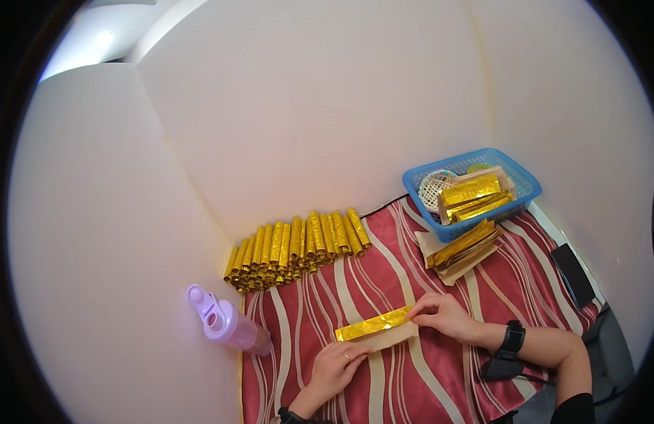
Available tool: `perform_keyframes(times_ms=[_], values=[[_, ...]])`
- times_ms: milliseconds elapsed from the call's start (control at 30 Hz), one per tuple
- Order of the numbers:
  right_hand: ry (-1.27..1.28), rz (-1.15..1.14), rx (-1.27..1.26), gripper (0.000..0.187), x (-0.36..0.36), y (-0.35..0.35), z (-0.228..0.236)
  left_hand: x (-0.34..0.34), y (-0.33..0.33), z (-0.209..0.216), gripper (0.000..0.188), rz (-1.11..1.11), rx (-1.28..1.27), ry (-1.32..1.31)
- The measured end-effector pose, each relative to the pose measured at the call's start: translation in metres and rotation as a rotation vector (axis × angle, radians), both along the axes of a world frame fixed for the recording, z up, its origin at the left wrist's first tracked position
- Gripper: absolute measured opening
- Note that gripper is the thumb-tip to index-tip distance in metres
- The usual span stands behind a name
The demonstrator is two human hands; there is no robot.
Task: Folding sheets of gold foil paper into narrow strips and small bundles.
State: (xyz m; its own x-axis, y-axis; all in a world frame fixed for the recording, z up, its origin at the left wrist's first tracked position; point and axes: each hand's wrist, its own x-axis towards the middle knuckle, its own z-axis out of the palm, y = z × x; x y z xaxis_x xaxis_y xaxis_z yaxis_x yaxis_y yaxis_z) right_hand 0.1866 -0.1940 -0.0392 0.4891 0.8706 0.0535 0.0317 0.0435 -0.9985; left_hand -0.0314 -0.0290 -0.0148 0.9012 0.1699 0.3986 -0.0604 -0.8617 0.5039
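Observation:
A sheet of gold foil paper (373,325) with a tan paper edge lies on the striped cloth in front of me, its gold part a long narrow strip. My left hand (334,369), wearing a ring, has its fingers closed on the tan near edge at the left. At the sheet's right end, my right hand (447,316) pinches the paper between thumb and fingers. Beyond it at the left is a stacked pile of gold paper rolls (292,244). A bundle of folded gold and tan sheets (461,253) rests farther off to the right.
A blue plastic basket (416,185) at the back right holds more gold paper and a small woven piece. On the left stands a lilac shaker bottle (235,326). A dark flat object (573,275) lies by the right edge. Pale walls (320,106) enclose the red striped cloth (440,381).

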Motion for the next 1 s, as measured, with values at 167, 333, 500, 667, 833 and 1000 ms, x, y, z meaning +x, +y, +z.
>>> perform_keyframes(times_ms=[167, 333, 500, 667, 833, 1000], values=[[-0.031, 0.001, 0.036, 0.012, 0.007, 0.000, -0.008, 0.004, -0.007, 0.007, 0.022, 0.042, -0.099, -0.044], [-0.501, 0.075, -0.004, 0.020, 0.008, 0.001, 0.003, 0.000, 0.009, -0.001, 0.025, -0.071, 0.122, 0.074], [-1.070, 0.047, 0.106, 0.037, -0.006, -0.004, 0.021, 0.006, 0.013, -0.011, 0.026, -0.033, 0.037, 0.174], [-1.420, 0.380, -0.009, 0.067, -0.023, -0.006, 0.013, 0.005, 0.011, -0.009, 0.032, -0.019, 0.133, 0.161], [-1.488, 0.384, -0.108, 0.069, -0.019, -0.007, 0.014, 0.001, 0.016, -0.011, 0.035, -0.049, 0.273, 0.094], [-1.520, 0.250, 0.004, 0.058, -0.021, -0.003, 0.022, 0.001, 0.015, -0.013, 0.034, -0.069, 0.271, 0.070]])
